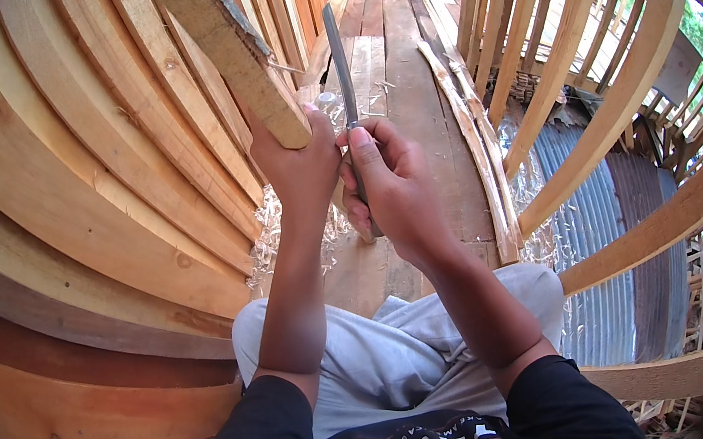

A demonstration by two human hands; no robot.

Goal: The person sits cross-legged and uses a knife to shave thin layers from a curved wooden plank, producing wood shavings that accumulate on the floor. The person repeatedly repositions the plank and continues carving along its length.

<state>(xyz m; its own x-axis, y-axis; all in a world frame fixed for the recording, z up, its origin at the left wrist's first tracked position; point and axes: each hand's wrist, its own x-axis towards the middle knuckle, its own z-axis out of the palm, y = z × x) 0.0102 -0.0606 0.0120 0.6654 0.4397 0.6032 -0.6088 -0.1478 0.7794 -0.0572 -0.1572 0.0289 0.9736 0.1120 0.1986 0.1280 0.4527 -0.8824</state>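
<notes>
My left hand (293, 156) is closed round the lower end of a thick, rough-edged piece of wood (234, 56), which slants up and away to the left. Close beside it, my right hand (389, 169) grips a knife (339, 59) by its handle. The long dark blade points upward and away, just right of the wood and apart from it. A thin sliver (285, 68) sticks out from the wood's right edge. The knife handle's lower end shows below my right fingers.
Wood shavings (268, 231) lie on the plank floor (409, 50) beside the board wall (92, 166) at left. Two long peeled sticks (465, 132) rest along the floor's right side. Beyond them stand railing slats (556, 47), with corrugated metal sheets (594, 248) lower down. My crossed legs (388, 349) are near.
</notes>
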